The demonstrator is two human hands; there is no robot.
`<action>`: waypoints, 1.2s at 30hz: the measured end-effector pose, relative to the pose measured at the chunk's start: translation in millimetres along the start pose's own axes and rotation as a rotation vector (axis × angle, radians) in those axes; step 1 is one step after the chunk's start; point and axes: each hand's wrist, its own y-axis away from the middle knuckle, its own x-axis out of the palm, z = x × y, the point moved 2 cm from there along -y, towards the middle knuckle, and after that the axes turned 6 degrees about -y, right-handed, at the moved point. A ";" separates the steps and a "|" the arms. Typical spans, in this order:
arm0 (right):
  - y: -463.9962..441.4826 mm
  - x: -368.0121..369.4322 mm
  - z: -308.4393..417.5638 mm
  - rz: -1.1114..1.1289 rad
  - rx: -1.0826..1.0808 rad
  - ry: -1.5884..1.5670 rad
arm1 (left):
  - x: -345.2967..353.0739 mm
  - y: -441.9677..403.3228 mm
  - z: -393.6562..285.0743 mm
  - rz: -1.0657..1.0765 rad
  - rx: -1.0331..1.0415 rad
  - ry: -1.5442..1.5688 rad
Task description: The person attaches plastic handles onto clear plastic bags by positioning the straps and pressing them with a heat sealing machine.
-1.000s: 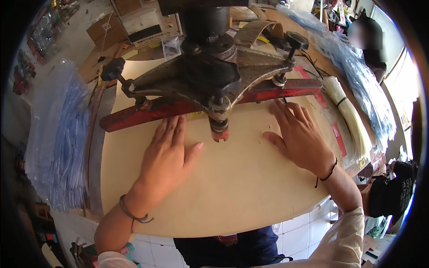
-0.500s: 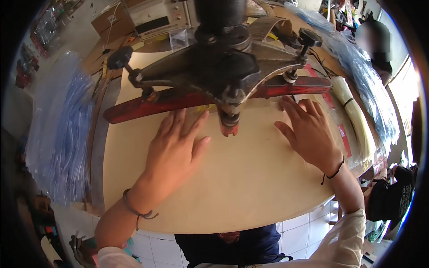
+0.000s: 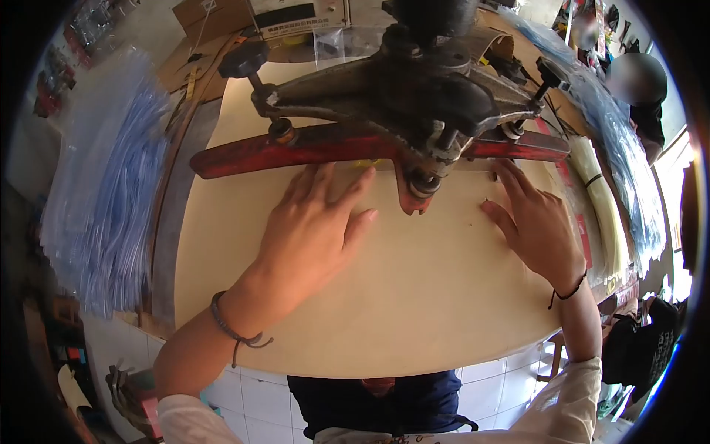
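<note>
A large cream sheet (image 3: 414, 296) covers the work surface and bends down at its near edge. My left hand (image 3: 307, 222) lies flat on it with fingers spread, the fingertips close to a red bar (image 3: 310, 148). To the right, my right hand (image 3: 540, 222) also rests on the sheet, fingers stretched toward the same bar and thumb apart. The bar hangs from a dark metal press head (image 3: 414, 96) with black knobs, above the sheet. A strip of clear film seems to lie under the fingertips along the bar; its edges are hard to make out.
Blue-tinted plastic sheets (image 3: 111, 192) are stacked at the left. A tied bundle of pale strips (image 3: 603, 207) and clear plastic (image 3: 621, 155) lie at the right. Behind the press stand a control box (image 3: 299, 16) and a cardboard box (image 3: 214, 18). Another person (image 3: 640, 96) is at the far right.
The camera view has shifted, so the press, sheet and hands appear farther right. My right fingers look straighter than before. Both hands stay on the sheet beside the bar.
</note>
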 end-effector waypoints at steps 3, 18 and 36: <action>0.9 -1.5 1.2 0.014 0.009 -0.021 | 1.6 -0.1 -2.0 -0.092 0.036 -0.121; 10.6 -8.5 -14.7 0.039 0.003 0.035 | -4.5 -26.0 -27.8 0.073 -0.076 0.085; 2.0 -12.3 -18.6 0.157 0.107 0.041 | -0.6 -26.7 -19.9 0.021 0.015 0.049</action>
